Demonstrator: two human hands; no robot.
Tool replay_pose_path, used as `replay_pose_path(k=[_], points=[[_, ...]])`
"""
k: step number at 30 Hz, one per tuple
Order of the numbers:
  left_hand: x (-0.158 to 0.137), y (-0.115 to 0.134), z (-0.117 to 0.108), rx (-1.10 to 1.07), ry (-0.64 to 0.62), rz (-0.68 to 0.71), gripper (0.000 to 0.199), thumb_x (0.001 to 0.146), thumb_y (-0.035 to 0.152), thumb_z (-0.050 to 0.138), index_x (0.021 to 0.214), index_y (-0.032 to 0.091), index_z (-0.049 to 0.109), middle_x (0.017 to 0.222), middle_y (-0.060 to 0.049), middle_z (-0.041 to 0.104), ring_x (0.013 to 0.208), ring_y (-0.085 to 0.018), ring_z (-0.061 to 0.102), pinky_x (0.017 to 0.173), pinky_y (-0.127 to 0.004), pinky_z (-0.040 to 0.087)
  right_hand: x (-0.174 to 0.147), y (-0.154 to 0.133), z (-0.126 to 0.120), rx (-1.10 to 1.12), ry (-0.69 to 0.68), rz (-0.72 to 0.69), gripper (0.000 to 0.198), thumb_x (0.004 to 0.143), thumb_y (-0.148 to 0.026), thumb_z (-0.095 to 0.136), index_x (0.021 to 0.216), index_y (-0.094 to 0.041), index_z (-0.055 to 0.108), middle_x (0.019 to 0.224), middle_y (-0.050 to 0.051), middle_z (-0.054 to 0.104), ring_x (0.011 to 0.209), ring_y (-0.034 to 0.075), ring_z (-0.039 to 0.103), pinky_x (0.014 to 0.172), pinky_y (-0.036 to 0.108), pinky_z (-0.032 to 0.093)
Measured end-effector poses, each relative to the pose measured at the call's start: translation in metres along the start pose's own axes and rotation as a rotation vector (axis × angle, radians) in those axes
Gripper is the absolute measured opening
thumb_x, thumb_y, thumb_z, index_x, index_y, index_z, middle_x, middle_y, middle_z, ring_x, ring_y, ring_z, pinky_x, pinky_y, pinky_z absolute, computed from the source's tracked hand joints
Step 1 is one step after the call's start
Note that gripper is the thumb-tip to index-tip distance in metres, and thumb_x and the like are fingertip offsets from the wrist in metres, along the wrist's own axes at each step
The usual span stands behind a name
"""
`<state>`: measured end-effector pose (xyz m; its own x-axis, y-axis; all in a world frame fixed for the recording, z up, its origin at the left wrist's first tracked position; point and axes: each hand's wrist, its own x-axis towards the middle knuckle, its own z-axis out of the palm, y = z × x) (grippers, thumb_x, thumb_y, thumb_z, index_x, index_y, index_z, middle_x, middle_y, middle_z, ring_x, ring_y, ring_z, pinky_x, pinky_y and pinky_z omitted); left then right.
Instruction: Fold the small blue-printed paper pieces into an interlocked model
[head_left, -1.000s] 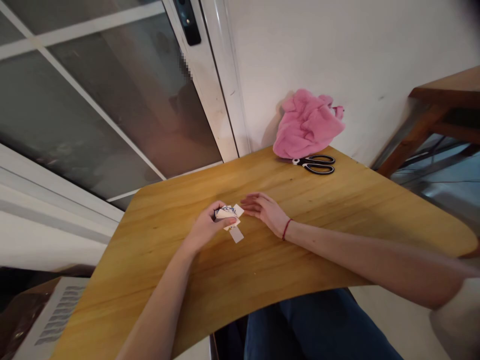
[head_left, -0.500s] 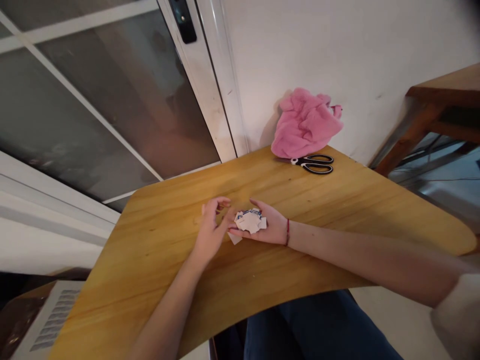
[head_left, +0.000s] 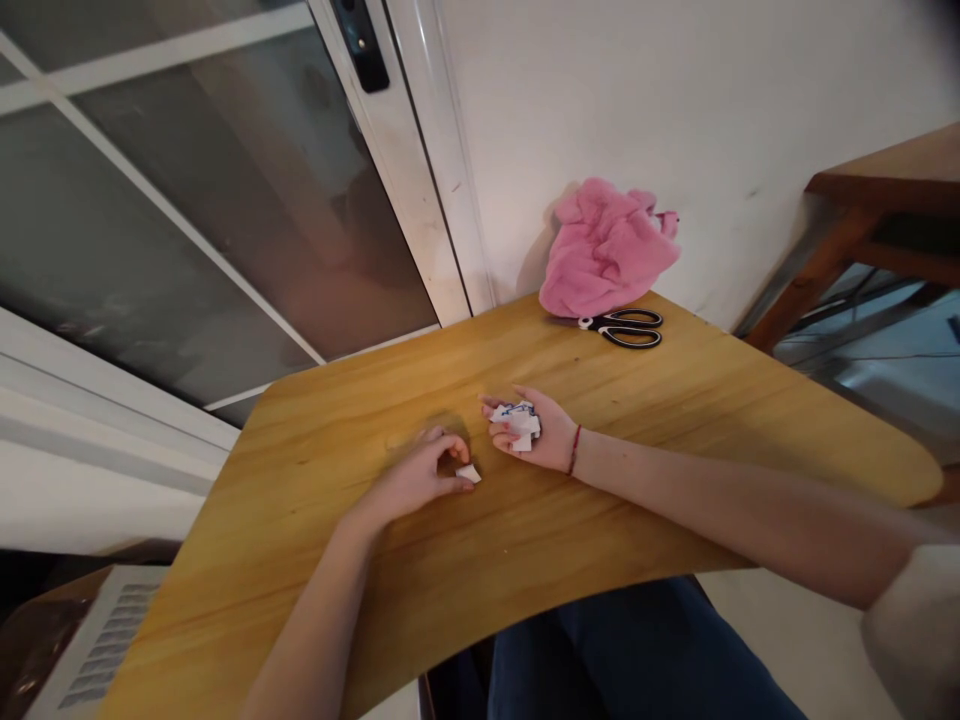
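The right hand (head_left: pixel 553 432) holds a pile of scraps (head_left: pixel 519 424) in its palm; the left hand (head_left: pixel 416 478) curls narrowly about one white scrap (head_left: pixel 469 473) near the bench (head_left: pixel 525 530), whether gripped I cannot tell.

Your pieces (head_left: pixel 525 424), white with blue marks, lie overlapped in a loose pile in your cupped right hand (head_left: pixel 553 430). One white piece (head_left: pixel 469 473), nearer and left, sits between your left hand's (head_left: pixel 420 474) thumb and fingers.

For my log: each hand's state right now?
Left hand: partly curled at a small flat white paperlike piece; grip unclear.
Right hand: cupped, holding flat white paperlike pieces with blue marks.
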<state>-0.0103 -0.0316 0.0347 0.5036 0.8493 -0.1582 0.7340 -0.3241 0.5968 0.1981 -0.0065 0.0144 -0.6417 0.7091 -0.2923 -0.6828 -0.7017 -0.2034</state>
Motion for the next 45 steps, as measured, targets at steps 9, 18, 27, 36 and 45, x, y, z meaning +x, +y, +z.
replay_pose_path(k=[9, 18, 27, 36, 45], points=[[0.003, 0.006, 0.006, -0.229, -0.040, -0.005, 0.017, 0.073, 0.022, 0.063, 0.085, 0.022, 0.051, 0.080, 0.004, 0.051, 0.077, -0.013, 0.047, 0.074, -0.025, 0.039, 0.005, 0.000, -0.002, -0.034, 0.046, -0.036, 0.040, 0.095, -0.040, 0.029, 0.099, -0.011, 0.057, 0.081, 0.009, 0.064, 0.058, 0.012, 0.052, 0.052, 0.024, 0.043], [-0.001, 0.007, 0.003, -0.170, -0.071, 0.024, 0.014, 0.075, 0.027, 0.064, 0.088, 0.023, 0.063, 0.089, 0.000, 0.054, 0.084, -0.016, 0.052, 0.080, -0.030, 0.042, 0.001, -0.002, 0.001, -0.032, 0.074, -0.017, 0.039, 0.096, -0.039, 0.027, 0.103, -0.011, 0.055, 0.081, 0.011, 0.066, 0.065, 0.015, 0.059, 0.058, 0.026, 0.052], [-0.003, 0.019, -0.004, -0.514, 0.041, 0.086, 0.024, 0.072, 0.031, 0.071, 0.089, 0.022, 0.055, 0.088, 0.000, 0.058, 0.081, -0.015, 0.053, 0.074, -0.029, 0.042, 0.003, 0.000, -0.001, -0.015, 0.060, -0.002, 0.042, 0.097, -0.039, 0.025, 0.109, -0.010, 0.054, 0.091, 0.013, 0.067, 0.082, 0.017, 0.066, 0.067, 0.028, 0.056], [0.007, 0.034, 0.026, -0.080, 0.546, 0.187, 0.027, 0.068, 0.033, 0.076, 0.092, 0.028, 0.066, 0.118, -0.006, 0.049, 0.110, -0.026, 0.045, 0.096, -0.043, 0.036, 0.000, 0.015, 0.001, 0.014, -0.026, 0.183, 0.044, 0.096, -0.045, 0.026, 0.106, -0.010, 0.051, 0.106, 0.016, 0.064, 0.093, 0.020, 0.065, 0.076, 0.034, 0.054], [0.011, 0.013, 0.024, -0.299, 0.729, 0.138, 0.024, 0.088, 0.037, 0.051, 0.109, 0.026, 0.054, 0.112, -0.005, 0.055, 0.105, -0.022, 0.049, 0.092, -0.038, 0.036, -0.001, 0.008, -0.001, -0.035, -0.064, 0.231, 0.025, 0.094, -0.030, 0.037, 0.100, -0.012, 0.052, 0.082, 0.009, 0.062, 0.064, 0.012, 0.059, 0.050, 0.021, 0.048]])
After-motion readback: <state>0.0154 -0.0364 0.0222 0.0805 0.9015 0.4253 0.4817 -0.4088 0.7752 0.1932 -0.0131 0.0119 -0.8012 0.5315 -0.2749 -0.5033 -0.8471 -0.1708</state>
